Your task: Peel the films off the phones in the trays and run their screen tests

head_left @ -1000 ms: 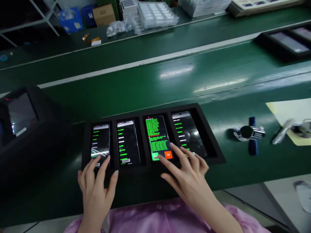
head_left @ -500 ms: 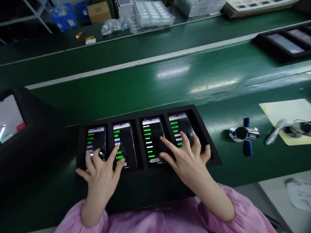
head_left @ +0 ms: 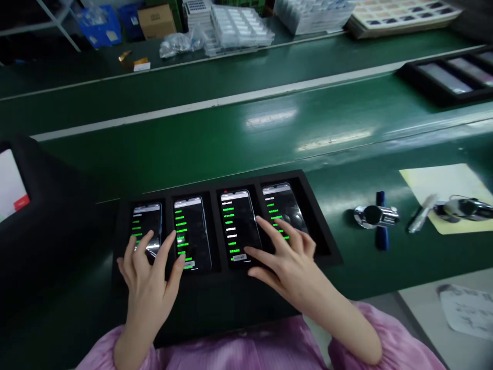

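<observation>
A black tray on the green bench holds several lit smartphones in separate slots, their dark screens listing green and white lines. My left hand has its fingers spread over the leftmost phone and the left side of the second phone. Its thumb tip is at that second phone's lower left. My right hand, fingers apart, reaches across the lower part of the rightmost phone. One fingertip is over the third phone, another at its right edge. Whether the tips touch glass, I cannot tell. Neither hand grips anything.
To the right lie a chrome object with a blue strap, a clear-tipped tool and a yellowish sheet. A dark stand is at left. Another phone tray sits far right. Plastic trays line the back.
Both hands have shifted against the tray: the right slid left and its fingers drew closer together, the left moved slightly left. The lists on several phone screens have changed. The view moved a little.
</observation>
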Demonstrator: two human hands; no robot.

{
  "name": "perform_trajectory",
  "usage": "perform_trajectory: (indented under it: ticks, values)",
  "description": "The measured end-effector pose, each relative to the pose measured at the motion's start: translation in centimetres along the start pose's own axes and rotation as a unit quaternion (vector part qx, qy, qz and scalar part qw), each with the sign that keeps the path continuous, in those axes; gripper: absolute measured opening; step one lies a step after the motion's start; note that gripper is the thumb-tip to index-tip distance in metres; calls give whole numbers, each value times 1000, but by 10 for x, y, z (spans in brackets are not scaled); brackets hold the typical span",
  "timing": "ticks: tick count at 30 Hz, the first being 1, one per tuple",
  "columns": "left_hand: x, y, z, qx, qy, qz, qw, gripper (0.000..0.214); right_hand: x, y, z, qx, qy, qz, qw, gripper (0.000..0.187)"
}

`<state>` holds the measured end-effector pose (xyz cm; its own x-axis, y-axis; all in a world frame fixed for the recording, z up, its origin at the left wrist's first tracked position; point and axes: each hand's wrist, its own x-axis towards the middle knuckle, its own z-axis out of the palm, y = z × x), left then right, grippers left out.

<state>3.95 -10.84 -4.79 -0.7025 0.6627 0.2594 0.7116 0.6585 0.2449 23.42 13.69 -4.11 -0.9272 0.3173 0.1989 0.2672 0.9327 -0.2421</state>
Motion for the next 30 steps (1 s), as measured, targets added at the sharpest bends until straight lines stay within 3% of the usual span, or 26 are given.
perform_trajectory:
  ticks: [4,8,12,16,19,22,25,30]
  values:
    - [5,4,4,-11,29,48,998,36,25,-1,22,7,-1,58,998,37]
    - [-1,-7,4,-8,35,65,997,32,36,19,14,10,29,68,997,38]
    - [-16,-35,0,17,59,25,998,33,4,49,-8,33,125,79,988,38]
    - [-17,-59,0,27,72,-59,995,40,-28,70,-11,10,84,35,996,39]
    - [-11,-63,3,9,92,-89,992,45,-39,70,-4,-19,74,35,996,36]
    - [-10,-66,3,-13,94,-81,992,47,-48,65,2,42,117,51,991,36]
    - [-14,-72,1,-15,86,-76,993,46,-56,65,8,83,122,60,987,35]
    - [-26,-85,1,-65,65,-137,986,61,-63,69,17,83,146,47,985,37]
